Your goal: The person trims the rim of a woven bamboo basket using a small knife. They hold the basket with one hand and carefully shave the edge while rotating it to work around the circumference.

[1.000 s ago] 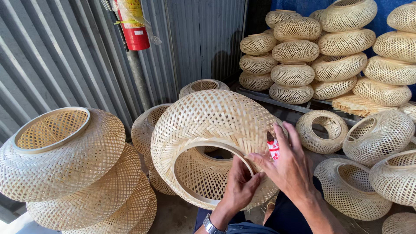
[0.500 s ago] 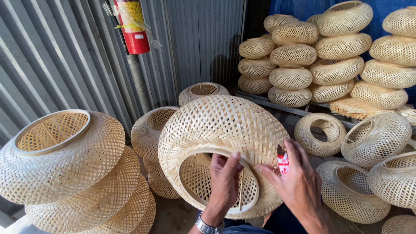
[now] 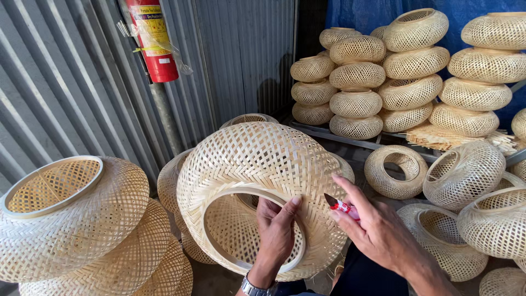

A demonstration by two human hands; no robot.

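A large woven bamboo lampshade rests in front of me, its round rimmed opening tilted toward me. My left hand, with a wristwatch, reaches through the opening and grips the rim from inside, thumb on the weave. My right hand lies on the shade's right side and holds a small red-handled knife with its blade pointing at the weave near the rim.
Stacked woven shades sit at the left. More shades are piled on a rack at the back right, others lie on the floor to the right. A red fire extinguisher hangs on the corrugated metal wall.
My left hand has shifted from outside the rim to inside the opening, and the shade has turned and dropped slightly. My right hand with the knife slid lower on the shade's right side.
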